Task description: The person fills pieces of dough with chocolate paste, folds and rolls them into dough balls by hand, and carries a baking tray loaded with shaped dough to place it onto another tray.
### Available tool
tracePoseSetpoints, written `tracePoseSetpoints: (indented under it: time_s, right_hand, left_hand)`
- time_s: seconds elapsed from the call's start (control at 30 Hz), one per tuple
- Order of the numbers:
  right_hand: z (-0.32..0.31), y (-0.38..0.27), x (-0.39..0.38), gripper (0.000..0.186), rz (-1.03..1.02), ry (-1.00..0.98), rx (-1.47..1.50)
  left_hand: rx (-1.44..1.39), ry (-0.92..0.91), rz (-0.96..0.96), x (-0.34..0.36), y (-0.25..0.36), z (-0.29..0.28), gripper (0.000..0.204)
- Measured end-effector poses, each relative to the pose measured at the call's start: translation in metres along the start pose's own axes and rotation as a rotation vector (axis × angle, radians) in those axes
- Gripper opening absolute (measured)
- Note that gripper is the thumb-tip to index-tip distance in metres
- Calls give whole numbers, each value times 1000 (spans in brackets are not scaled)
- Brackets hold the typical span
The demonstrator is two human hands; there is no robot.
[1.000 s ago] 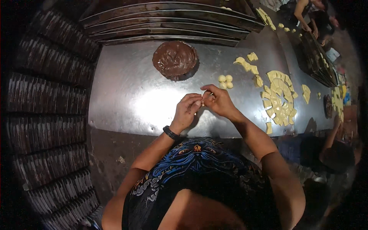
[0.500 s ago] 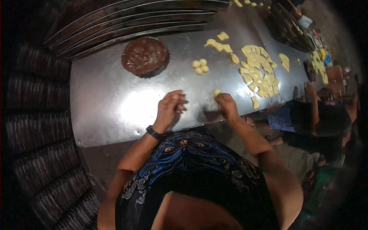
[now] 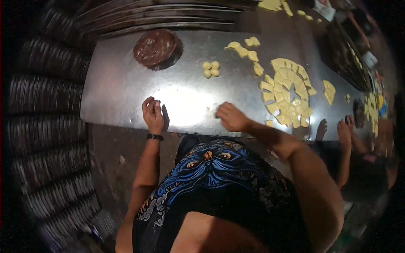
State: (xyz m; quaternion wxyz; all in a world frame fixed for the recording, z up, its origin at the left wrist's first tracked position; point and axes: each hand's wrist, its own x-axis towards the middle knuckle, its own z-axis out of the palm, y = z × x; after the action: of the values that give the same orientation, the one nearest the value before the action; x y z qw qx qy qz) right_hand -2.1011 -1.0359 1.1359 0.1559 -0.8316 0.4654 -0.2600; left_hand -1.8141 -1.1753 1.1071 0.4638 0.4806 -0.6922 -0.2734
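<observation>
My right hand (image 3: 231, 117) is low over the near part of the metal table, its fingers curled closed and the palm turned down; whatever lies under them is hidden. Farther left, my left hand (image 3: 152, 113) hovers at the near edge, fingers loosely bent, thumb apart, nothing visible in it. A small cluster of pale yellow dough balls (image 3: 211, 69) sits beyond my hands. To the right, cut yellow dough pieces (image 3: 291, 92) lie in a ring-like spread. A glossy dark brown round mound (image 3: 155, 48) rests at the far left of the table.
More dough scraps (image 3: 242, 51) lie toward the back. Stacked dark trays (image 3: 168, 17) border the far side, and racks of dark trays (image 3: 48, 122) stand at the left. A co-worker's hand (image 3: 345, 128) is at the table's right end.
The view has shifted. My left hand has moved left, away from my right hand. The yellow dough piece seen at my right fingertips no longer shows, and that hand is now turned down.
</observation>
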Motion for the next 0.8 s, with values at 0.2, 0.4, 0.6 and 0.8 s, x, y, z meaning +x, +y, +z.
tracePoseSetpoints:
  time_s: [0.2,0.4,0.6,0.8]
  right_hand:
    - [-10,45,22,7,222,236,-170]
    - [-14,-5,7,13,449,219,84]
    - [-36,-11,78,19,841,638,628]
    - [4,5,112,38,574,361,-86]
  left_hand:
    - [145,42,10,6,25,7,15]
    - [101,22,92,7,14,1,14]
    - [-39,-206,54,13,27,-10,16]
    - [-160,-404,32,20,26,-22,17]
